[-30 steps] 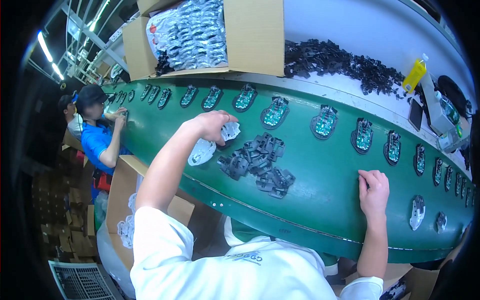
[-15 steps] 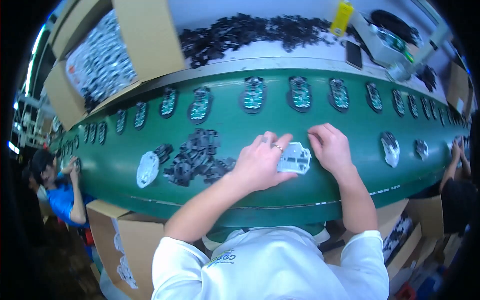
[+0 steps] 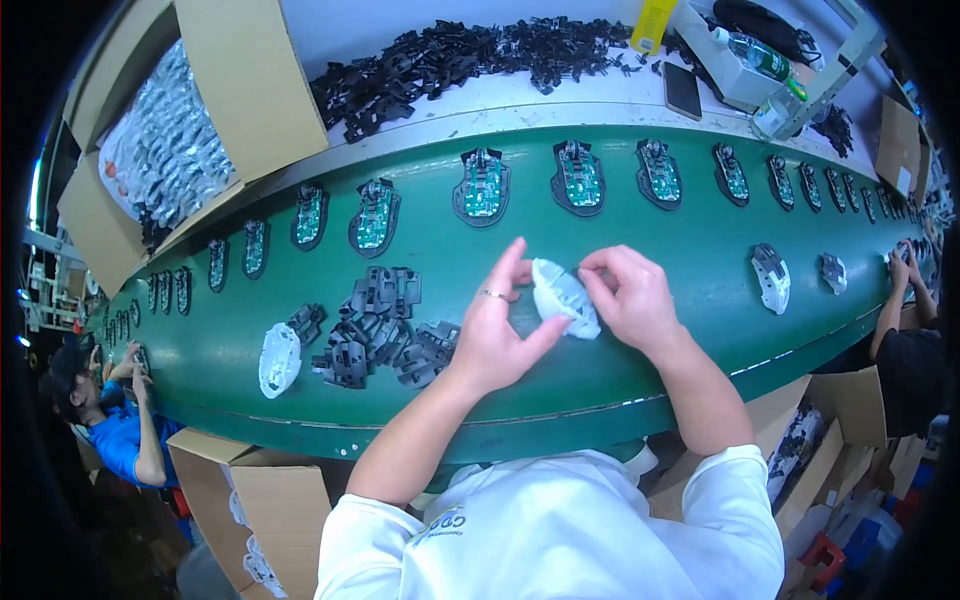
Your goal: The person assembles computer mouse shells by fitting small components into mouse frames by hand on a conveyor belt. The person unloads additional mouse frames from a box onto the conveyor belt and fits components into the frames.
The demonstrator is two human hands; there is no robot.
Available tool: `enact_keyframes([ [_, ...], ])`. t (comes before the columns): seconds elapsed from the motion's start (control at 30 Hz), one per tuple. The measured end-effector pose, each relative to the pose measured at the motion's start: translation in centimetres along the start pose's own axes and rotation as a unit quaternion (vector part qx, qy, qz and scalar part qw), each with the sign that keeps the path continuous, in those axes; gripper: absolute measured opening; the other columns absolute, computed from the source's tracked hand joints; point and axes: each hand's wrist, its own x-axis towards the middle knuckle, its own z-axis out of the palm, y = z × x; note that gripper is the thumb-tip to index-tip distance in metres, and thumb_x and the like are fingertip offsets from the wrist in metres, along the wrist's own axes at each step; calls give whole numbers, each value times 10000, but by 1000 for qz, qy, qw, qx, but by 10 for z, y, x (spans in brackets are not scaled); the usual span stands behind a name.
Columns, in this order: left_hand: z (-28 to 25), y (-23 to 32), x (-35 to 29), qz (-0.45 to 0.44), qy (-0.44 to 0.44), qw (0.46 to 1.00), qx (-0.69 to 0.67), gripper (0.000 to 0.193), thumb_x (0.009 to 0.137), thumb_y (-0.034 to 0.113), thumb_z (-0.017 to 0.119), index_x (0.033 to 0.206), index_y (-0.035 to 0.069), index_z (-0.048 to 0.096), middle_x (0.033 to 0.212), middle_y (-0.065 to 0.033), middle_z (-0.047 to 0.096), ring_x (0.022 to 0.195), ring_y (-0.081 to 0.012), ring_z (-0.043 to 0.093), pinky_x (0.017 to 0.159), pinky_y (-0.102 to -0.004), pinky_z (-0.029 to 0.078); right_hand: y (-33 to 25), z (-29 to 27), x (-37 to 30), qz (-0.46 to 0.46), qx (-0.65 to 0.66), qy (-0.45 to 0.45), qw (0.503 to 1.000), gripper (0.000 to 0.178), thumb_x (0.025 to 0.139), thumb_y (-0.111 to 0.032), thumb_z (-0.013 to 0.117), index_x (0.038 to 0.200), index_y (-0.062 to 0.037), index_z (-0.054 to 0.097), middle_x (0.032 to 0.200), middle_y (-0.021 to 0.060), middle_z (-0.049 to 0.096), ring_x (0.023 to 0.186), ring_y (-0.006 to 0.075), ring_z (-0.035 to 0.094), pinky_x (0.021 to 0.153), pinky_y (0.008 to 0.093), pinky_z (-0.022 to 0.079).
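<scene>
Between my hands, a little above the green belt, is a pale grey plastic shell point(image 3: 562, 292), curved and hollow, tilted on edge. My left hand point(image 3: 497, 335) has its thumb at the shell's lower edge and fingers along its left side, the index finger stretched up. With thumb and fingertips pinched, my right hand point(image 3: 635, 300) holds the shell's right edge. Just left of my left hand lies a pile of black plastic parts point(image 3: 375, 325). Beside it rests another pale shell point(image 3: 280, 360) with a black piece point(image 3: 307, 322) against it.
Along the far side of the green belt point(image 3: 430, 270) runs a row of black bases with green circuit boards point(image 3: 482, 188). Two grey-and-black shells point(image 3: 771, 280) lie to the right. Behind are loose black parts point(image 3: 440, 65), a phone point(image 3: 682, 90) and a carton point(image 3: 245, 80). Co-workers sit at both ends.
The shell has turned from lying flat, inner face up, to standing tilted. My right hand has come in to grip its edge, and my left fingers have spread wider.
</scene>
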Motion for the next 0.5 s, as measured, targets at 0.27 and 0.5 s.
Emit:
enact_keyframes([
  [0.27,0,-4,-6,19,18,985,-173,850,837,-2,810,1526,3,311,1520,-205,477,1339,-264,567,1075,-379,507,0,6,1,11,106,40,993,87,905,-12,760,975,22,720,894,117,739,747,161,750,643,280,596],
  [0.5,-26,6,0,81,3,991,106,808,796,95,855,1433,27,364,1458,-270,573,1216,-379,679,1008,-424,559,7,10,2,-15,143,-9,990,94,916,-12,762,993,36,737,912,113,761,801,157,753,706,279,612],
])
